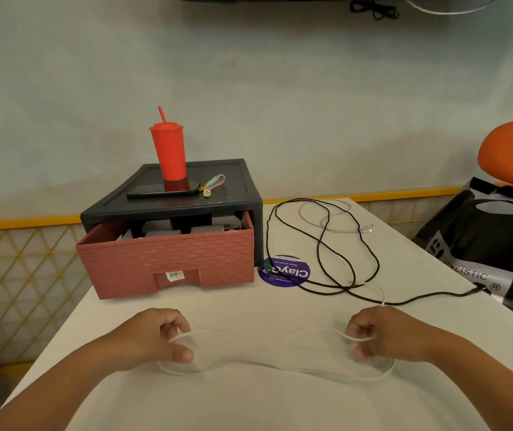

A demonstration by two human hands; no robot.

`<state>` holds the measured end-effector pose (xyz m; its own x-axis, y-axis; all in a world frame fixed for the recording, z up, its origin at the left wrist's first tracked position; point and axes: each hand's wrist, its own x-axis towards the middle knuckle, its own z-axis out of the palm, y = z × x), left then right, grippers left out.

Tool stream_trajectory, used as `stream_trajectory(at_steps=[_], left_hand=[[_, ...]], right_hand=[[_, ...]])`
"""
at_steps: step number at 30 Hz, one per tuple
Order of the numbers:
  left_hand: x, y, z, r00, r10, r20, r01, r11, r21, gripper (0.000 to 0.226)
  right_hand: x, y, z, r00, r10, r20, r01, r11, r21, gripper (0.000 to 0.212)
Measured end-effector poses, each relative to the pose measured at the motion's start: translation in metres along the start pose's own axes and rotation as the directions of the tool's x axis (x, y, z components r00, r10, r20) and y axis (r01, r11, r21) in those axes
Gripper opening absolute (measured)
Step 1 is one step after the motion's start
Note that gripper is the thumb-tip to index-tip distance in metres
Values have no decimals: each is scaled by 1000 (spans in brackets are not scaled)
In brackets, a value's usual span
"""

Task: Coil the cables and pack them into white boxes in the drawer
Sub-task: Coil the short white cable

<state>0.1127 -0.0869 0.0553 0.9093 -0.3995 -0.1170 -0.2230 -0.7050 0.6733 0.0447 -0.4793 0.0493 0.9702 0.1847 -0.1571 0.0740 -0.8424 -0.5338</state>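
1. White table [249, 409], set against a pale wall, with a yellow lattice rail behind.
2. Thin white cable [267, 365]: laid slack across the near table, pinched at one side by the left hand [158, 337] and at the other by the right hand [382, 332].
3. Step judged: coiling barely begun. Loops are to be gathered into one hand next.
4. Pink drawer [168, 259]: pulled open at rear left, white boxes [161, 233] seen inside.
5. Black cable [320, 241]: sprawled uncoiled at right, run out to the right edge. Bare room is left between hands and drawer.

Both forearms reached forward, well apart, low over the surface [249, 409]. The left hand [158, 337] and the right hand [381, 334] were each curled, fingers and thumb pinching a strand of the white cable [361, 339].
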Motion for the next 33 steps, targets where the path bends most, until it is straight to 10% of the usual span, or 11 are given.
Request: stream_trajectory(at_steps=[7, 14, 20, 33], left_hand=[[13, 24, 15, 994, 89, 66, -91, 996, 18, 81], [28, 34, 50, 986, 126, 107, -142, 977, 160, 30], [35, 42, 65, 982, 169, 84, -182, 967, 177, 41], [38, 82, 102, 984, 85, 157, -145, 891, 429, 19]], right_hand=[[4, -5, -2, 999, -4, 46, 1, 998, 68, 30], [13, 4, 5, 1000, -8, -17, 8, 1000, 21, 19], [17, 6, 1, 987, 22, -159, -30, 998, -48, 18], [28, -59, 60, 992, -122, 11, 121, 970, -212, 13]])
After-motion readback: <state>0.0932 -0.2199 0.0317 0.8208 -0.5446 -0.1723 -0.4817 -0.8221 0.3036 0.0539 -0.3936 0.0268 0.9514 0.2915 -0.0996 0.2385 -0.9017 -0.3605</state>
